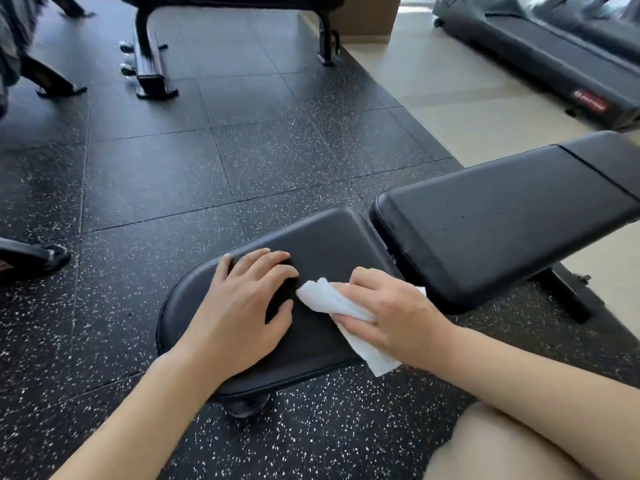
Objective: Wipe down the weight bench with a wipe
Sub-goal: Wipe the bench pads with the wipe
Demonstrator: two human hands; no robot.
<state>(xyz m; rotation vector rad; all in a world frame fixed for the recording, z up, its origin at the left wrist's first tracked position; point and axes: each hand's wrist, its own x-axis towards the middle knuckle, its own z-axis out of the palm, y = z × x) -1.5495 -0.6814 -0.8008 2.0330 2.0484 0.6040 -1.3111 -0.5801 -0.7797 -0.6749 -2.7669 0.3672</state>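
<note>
The right hand (391, 317) grips the white wipe (332, 301) on the seat pad (322, 244); the left hand (242, 299) rests flat, fingers relaxed. Better to press evenly toward the edges.

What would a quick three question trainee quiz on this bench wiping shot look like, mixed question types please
1. True or false: the right hand grips the white wipe on the seat pad.
2. Multiple choice: the left hand is (a) holding a spray bottle, (b) resting on the seat pad with fingers spread, (c) gripping the back pad.
3. Fill in: beyond the black speckled floor tiles, at upper right, stands a ____.

Key
1. True.
2. b.
3. Treadmill.
</note>
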